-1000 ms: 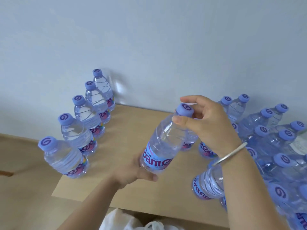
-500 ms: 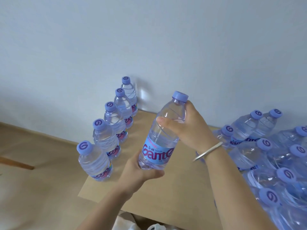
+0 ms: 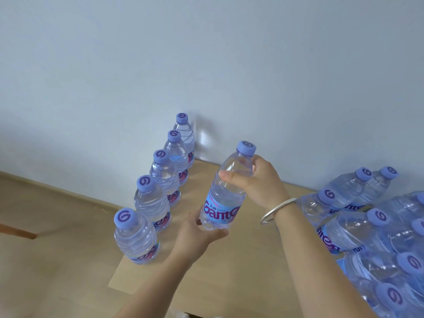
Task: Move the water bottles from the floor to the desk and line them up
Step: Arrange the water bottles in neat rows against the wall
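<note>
My left hand [image 3: 197, 235] cups the base of a held bottle [image 3: 226, 191] at frame centre above the desk [image 3: 241, 271]; my right hand [image 3: 257, 182] grips its shoulder. Left stands a five-bottle row [image 3: 158, 193]; a crowded bottle cluster [image 3: 378, 226] fills the right.

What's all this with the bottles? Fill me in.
A person is lining up water bottles on a desk. Both hands are on one bottle, held tilted above the desktop: the left hand grips its base, the right hand its shoulder below the cap. A row of five bottles already stands along the desk's left edge, running back to the wall. A crowd of unsorted bottles sits on the right.
</note>
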